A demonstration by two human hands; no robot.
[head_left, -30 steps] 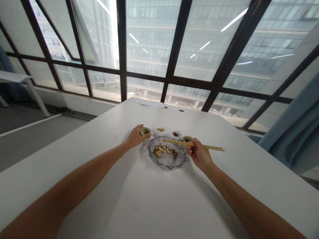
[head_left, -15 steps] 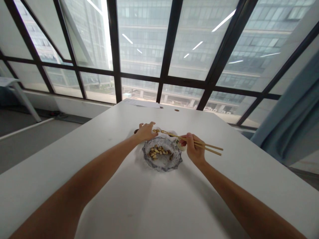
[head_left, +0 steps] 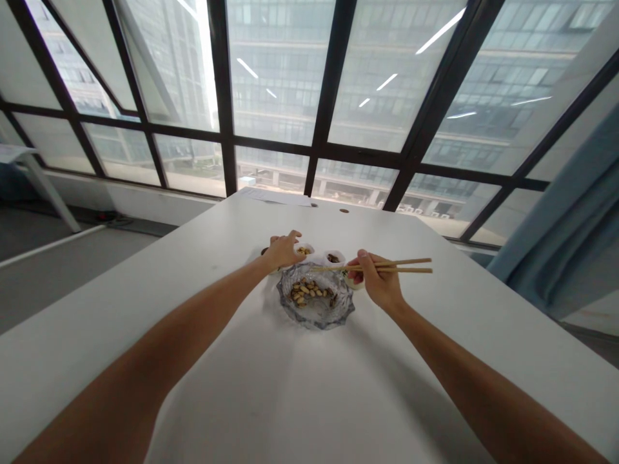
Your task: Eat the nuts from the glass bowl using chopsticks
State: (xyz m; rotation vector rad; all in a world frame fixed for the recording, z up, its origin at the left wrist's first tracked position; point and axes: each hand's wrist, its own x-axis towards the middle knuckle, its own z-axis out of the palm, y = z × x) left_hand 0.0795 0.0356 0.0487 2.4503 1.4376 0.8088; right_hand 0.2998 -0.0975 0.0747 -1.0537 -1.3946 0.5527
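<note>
My right hand (head_left: 378, 281) grips a pair of wooden chopsticks (head_left: 411, 266), whose tips reach left over the back rim of a scalloped clear glass bowl (head_left: 316, 319). Nothing shows clearly between the tips. Inside the glass bowl lie several pistachios (head_left: 302, 293) and some darker striped pieces (head_left: 333, 299), perhaps seeds. With fingers spread, my left hand (head_left: 282, 251) is beside a small white bowl (head_left: 311, 247) of yellowish-brown pieces; whether it touches the rim I cannot tell. Another small white bowl (head_left: 342, 258) with dark pieces stands right of it.
A white bowl (head_left: 356, 283) is partly hidden behind my right fingers. Some dark thing (head_left: 264, 251) shows past my left wrist. Paper (head_left: 275, 196) lies at the far edge of the white table (head_left: 232, 399), before windows. A blue curtain (head_left: 556, 245) hangs on the right.
The chopstick tips have moved down from beside the small white bowl to over the glass bowl's back edge, and their back ends have risen. My left hand has barely shifted.
</note>
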